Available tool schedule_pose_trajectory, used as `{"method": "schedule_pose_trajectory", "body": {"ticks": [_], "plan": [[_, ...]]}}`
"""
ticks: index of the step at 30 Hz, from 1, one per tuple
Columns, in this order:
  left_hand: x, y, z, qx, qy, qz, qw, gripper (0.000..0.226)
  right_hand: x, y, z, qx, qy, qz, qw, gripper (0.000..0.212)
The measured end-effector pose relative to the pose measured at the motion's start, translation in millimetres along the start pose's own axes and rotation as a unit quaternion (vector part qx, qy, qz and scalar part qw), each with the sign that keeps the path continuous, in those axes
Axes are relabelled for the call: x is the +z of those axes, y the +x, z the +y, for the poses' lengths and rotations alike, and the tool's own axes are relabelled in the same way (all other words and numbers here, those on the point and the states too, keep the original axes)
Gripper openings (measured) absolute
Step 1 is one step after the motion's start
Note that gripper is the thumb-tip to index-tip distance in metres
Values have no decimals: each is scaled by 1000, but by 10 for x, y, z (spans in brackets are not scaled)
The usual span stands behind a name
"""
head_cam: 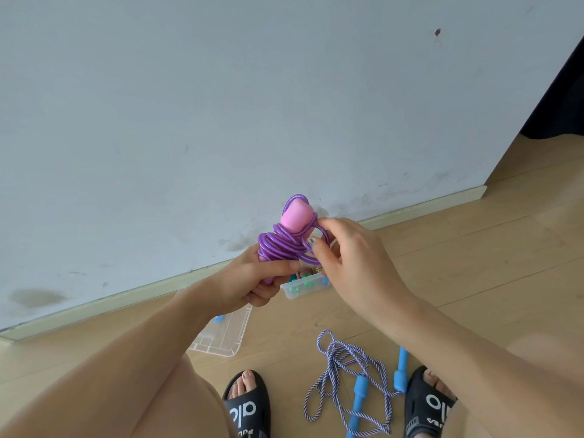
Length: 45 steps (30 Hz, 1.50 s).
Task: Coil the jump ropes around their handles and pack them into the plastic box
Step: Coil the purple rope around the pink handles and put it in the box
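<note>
My left hand grips the lower end of a pink-handled jump rope, held upright. Purple cord is wound in several turns around the handles. My right hand pinches a loop of that purple cord at the bundle's right side. Behind and below the hands, a clear plastic box sits on the floor by the baseboard with coloured items inside, mostly hidden by my hands. A second jump rope with a blue-and-white braided cord and blue handles lies loose on the floor between my feet.
The box's clear lid lies flat on the wooden floor to the left of the box. A grey wall with a baseboard runs behind. My feet in black slides stand at the bottom, one touching a blue handle.
</note>
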<state>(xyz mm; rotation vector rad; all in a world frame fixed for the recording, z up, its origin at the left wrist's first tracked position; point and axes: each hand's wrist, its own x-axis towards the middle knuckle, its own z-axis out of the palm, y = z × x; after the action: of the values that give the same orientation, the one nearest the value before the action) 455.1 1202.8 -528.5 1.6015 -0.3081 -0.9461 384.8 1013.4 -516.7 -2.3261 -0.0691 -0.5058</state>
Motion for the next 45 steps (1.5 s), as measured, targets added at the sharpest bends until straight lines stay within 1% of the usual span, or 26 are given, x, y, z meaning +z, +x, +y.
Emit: {"method": "schedule_pose_trajectory", "body": {"ticks": [2,4,6,8,10,11,13,16,19,24,28,30,33,36,39,42,45], "plan": [[-9,4,3,3,2,8,1000,50,8,-29,-17,26,59,-11,998,32],[-25,-3,11,4,2,10,1000,49,18,-61,-37,40,107,-20,993,35],[-31,-9,13,3,3,4,1000,44,36,-60,-18,30,95,-20,995,36],[-34,-16,9,-1,1,-7,1000,41,19,-15,14,31,93,-31,995,46],[-41,-35,4,-10,-6,-18,1000,40,-34,20,40,25,108,-62,992,54],[-44,-48,4,-17,-9,-24,1000,39,-68,32,43,17,107,-80,991,52],[-46,-70,6,-29,-13,-34,999,38,-122,49,42,3,102,-101,990,40],[-34,-96,15,-39,-15,-48,998,38,-133,57,38,17,119,-101,988,32],[-21,-112,25,-44,-15,-53,998,36,-129,33,26,26,130,-96,987,32],[-37,-125,18,-51,-32,-67,996,33,-155,0,-15,41,155,-94,983,46],[-65,-158,-4,-84,-40,-103,990,32,-228,0,-35,44,177,-142,973,35],[-72,-167,-16,-100,-36,-118,987,34,-258,4,-44,57,199,-163,965,35],[-85,-170,-25,-108,-56,-145,982,36,-284,13,-65,50,196,-161,966,35],[-108,-173,-31,-120,-89,-191,970,44,-287,14,-69,34,186,-147,971,35],[-139,-176,-43,-136,-122,-228,956,45,-307,17,-98,31,195,-147,969,32],[-162,-164,-57,-143,-149,-260,943,44,-357,34,-126,52,215,-168,961,32],[-169,-132,-83,-141,-174,-287,931,47,-403,38,-156,71,241,-174,952,34]]}}
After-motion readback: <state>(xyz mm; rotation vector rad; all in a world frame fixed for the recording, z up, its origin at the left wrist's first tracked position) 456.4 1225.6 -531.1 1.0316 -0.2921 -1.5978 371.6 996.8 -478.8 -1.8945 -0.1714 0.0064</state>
